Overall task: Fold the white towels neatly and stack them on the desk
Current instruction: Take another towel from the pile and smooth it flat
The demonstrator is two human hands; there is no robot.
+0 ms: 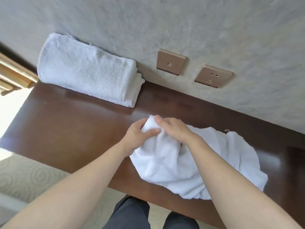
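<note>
- Your left hand (140, 134) and right hand (175, 129) have fingers clamped on one corner of the loose towel (181, 166), crumpled on the near right of the bench (66, 129).
- Folded stack (87, 76): far left, against the wall.
- Risk: the towel's near edge overhangs the bench; pulling the corner unevenly could drag it off.

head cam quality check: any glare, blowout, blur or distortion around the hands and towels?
Head view: soft glare streaks on the desk near the folded towel stack; floor at the left edge blown out white; wide-angle tilt skews the wall sockets; left hand and right hand reasonably sharp, loose towel folds low-contrast.
</note>
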